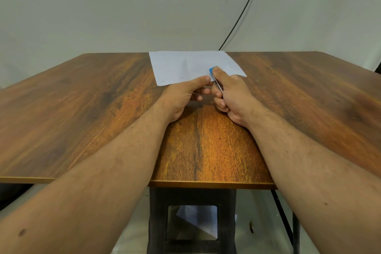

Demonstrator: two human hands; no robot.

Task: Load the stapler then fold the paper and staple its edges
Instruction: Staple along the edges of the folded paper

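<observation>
the paper (191, 66) is a pale white-blue sheet lying flat on the table, at 12 o'clock, touching the far edge. the stapler (214, 76) is small, with a blue top and a metal part showing below. it is tilted over the paper's near edge, toward 5 o'clock of the sheet.

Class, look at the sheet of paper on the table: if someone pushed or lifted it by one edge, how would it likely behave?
The paper lies thin and flat on the smooth wooden table, so it would probably slide easily when pushed. Lifted by one edge, it would likely droop rather than stay stiff. A faint crease near its middle suggests that it bends readily.
</observation>
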